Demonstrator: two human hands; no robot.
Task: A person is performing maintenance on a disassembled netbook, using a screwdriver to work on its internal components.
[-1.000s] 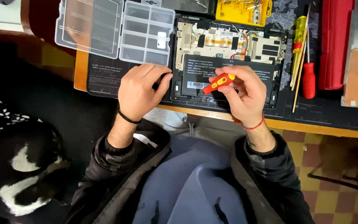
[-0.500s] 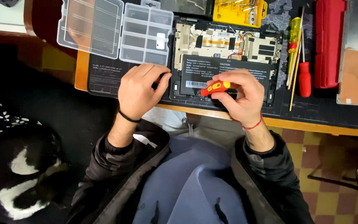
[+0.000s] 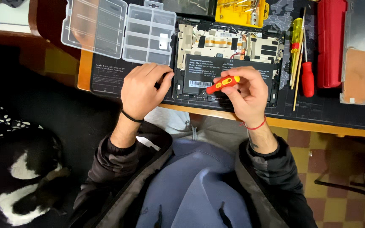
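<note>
Checkered floor (image 3: 326, 169), wooden desk (image 3: 300, 124)

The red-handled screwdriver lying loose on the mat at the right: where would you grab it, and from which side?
Take the red-handled screwdriver by its thick red handle, coming from above. It lies flat on the dark work mat, handle toward the person, thin shaft pointing away. Long yellow tools lie close on its left, so the right side looks freer.

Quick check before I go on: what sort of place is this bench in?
Probably a home electronics repair bench: an opened laptop on a dark work mat, a clear parts organiser, spare screwdrivers, and a black-and-white pet on the floor.
</note>
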